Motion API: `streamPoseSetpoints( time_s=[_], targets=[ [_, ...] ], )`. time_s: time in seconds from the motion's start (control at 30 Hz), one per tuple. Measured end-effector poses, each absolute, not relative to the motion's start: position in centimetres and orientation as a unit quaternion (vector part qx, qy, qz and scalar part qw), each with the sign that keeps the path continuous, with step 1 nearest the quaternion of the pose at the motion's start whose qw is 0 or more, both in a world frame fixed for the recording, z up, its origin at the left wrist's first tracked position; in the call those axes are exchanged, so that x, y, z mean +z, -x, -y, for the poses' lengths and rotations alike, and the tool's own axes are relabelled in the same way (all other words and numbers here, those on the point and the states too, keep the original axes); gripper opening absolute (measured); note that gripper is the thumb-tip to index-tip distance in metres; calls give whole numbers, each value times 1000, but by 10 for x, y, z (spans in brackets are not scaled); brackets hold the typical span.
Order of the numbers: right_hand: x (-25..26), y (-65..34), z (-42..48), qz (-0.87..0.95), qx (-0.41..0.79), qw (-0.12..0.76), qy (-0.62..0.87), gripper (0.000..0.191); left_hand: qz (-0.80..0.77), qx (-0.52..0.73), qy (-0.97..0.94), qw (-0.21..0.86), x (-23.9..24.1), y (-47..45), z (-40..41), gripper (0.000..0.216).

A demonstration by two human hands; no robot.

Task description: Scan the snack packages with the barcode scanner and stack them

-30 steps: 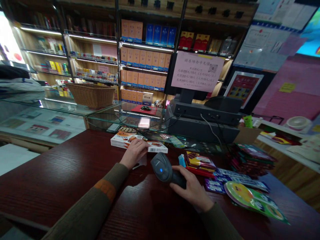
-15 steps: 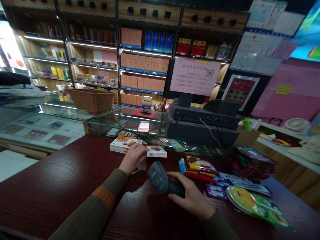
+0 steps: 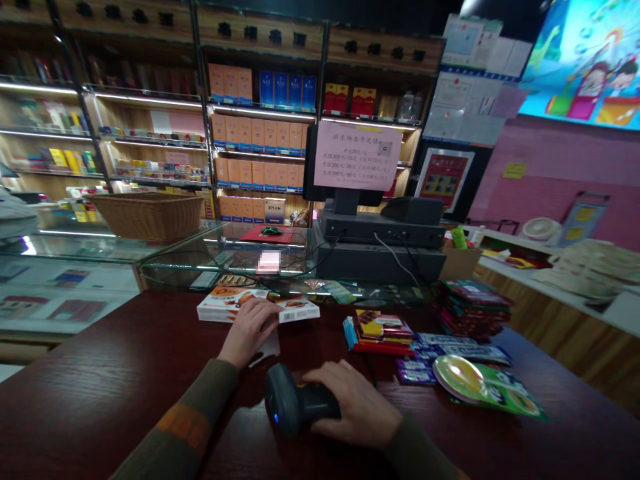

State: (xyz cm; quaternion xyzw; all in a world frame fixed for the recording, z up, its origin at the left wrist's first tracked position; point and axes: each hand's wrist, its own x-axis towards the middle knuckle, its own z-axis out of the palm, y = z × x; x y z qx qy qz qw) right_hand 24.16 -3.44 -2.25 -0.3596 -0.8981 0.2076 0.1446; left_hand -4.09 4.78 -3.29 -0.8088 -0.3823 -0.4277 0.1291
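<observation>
The right hand (image 3: 357, 407) is wrapped around the handle of a dark grey handheld barcode scanner (image 3: 293, 405), its grip closed on the handle, with the scanner head low over the dark red wooden table (image 3: 100, 387) and a small blue light showing on it; the left hand (image 3: 249, 329) lies flat, fingers spread and holding nothing, on the near edge of a flat white and orange snack box (image 3: 257, 308) that rests on the table just ahead of the scanner; a small white slip of paper (image 3: 271, 347) shows beside that hand. To the right of the box lies a stack of red and yellow chocolate packets (image 3: 383, 329); just beyond them are blue and purple candy wrappers (image 3: 445, 343), a round green and yellow packet (image 3: 480, 383) and a pile of dark green and pink packets (image 3: 473, 307). Behind the table stands a glass display case (image 3: 165, 257) with a brown woven basket (image 3: 147, 215) on top; near it stands a black cash register (image 3: 380, 237) with a pink printed notice (image 3: 357, 155) on its screen's back; lit shelves of orange boxes (image 3: 257, 137) fill the wall.
</observation>
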Motion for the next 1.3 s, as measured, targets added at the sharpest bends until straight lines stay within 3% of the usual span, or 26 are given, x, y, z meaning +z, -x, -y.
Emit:
streamPoseSetpoints(
  time_s=[0.13, 0.23, 0.3, 0.37, 0.77, 0.93, 1.07, 1.3],
  targets=[
    [-16, -242, 34, 885, 222, 196, 359, 52, 375, -430, 811, 129, -28, 37, -44, 16],
    [-18, -237, 27, 825, 201, 346, 398, 40, 366, -437, 812, 126, -22, 32, -42, 17],
    [-22, -232, 17, 759, 165, 450, 442, 42, 360, -434, 816, 124, -18, 28, -40, 18],
    [-24, -226, 7, 726, 144, 498, 451, 45, 354, -426, 824, 121, -15, 24, -38, 18],
    [-12, -190, -13, 690, 124, 473, 533, 89, 334, -406, 843, 112, -18, 19, -41, 19],
    [-12, -185, -16, 683, 105, 471, 548, 95, 328, -409, 845, 106, -20, 13, -44, 20],
    [-13, -185, -18, 677, 91, 480, 551, 90, 330, -406, 846, 99, -21, 9, -45, 23],
    [-16, -195, -19, 669, 67, 518, 529, 85, 437, -366, 820, 47, -28, 25, -47, 58]
  ],
)
